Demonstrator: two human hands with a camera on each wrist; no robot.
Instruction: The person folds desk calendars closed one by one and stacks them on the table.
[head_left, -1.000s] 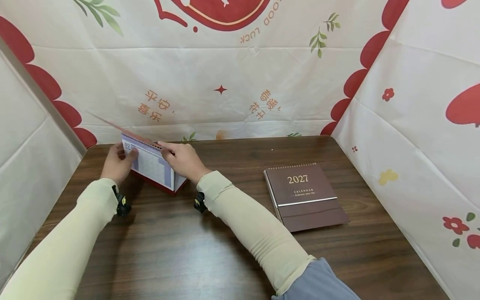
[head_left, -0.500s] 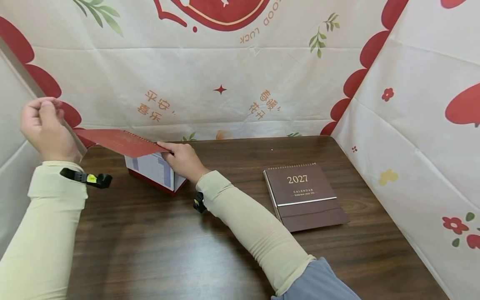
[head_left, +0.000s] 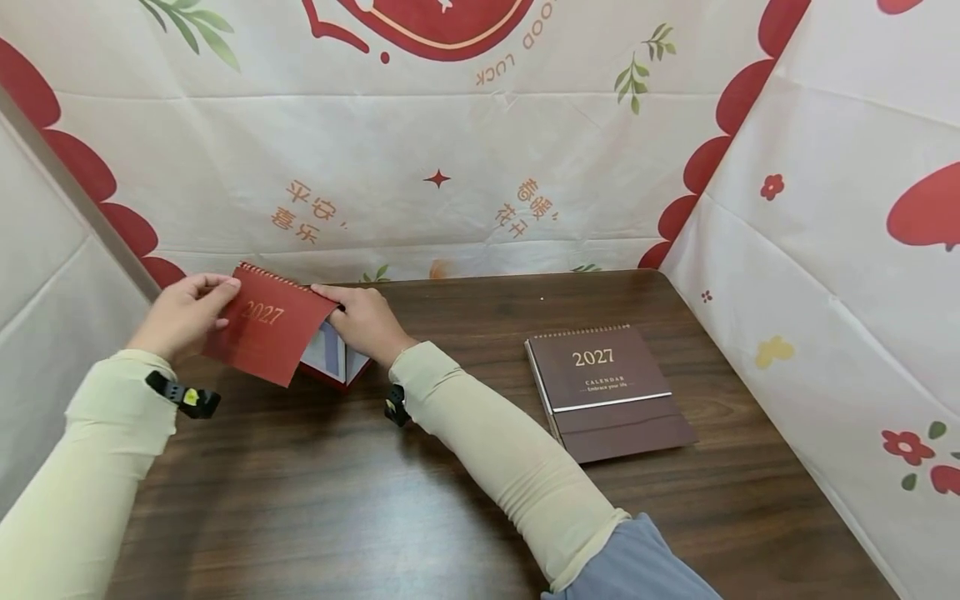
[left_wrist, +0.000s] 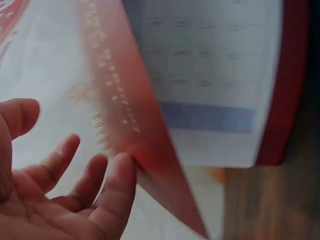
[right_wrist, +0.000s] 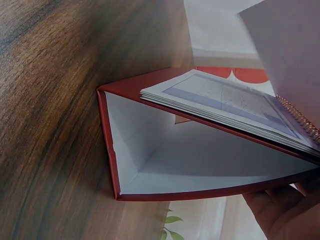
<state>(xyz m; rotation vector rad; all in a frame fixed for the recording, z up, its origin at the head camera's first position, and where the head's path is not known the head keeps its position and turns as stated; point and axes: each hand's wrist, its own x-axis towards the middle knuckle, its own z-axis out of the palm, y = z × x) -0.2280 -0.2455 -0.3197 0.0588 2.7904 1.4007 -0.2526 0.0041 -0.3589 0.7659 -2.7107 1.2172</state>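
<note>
A red desk calendar (head_left: pixel 339 384) stands as a tent at the back left of the table. Its cover (head_left: pixel 262 329), printed 2027, slants out over the front of the pages. My left hand (head_left: pixel 183 312) is at the cover's left side; in the left wrist view its fingers are loosely bent, thumb apart, one fingertip touching the red sheet. With my right hand (head_left: pixel 367 323) I grip the calendar's top right end by the ring binding. The right wrist view shows the stand's hollow white inside, the page stack (right_wrist: pixel 220 100) and the wire rings (right_wrist: pixel 300 119).
A brown 2027 calendar (head_left: pixel 600 392) leans back on the right half of the wooden table (head_left: pixel 375 500). White printed cloth (head_left: pixel 450 133) walls in the back and both sides, close behind the red calendar.
My left hand went from the pages up to the left, then came back down to the cover's side. The cover has swung over from behind onto the front. The right hand has stayed put.
</note>
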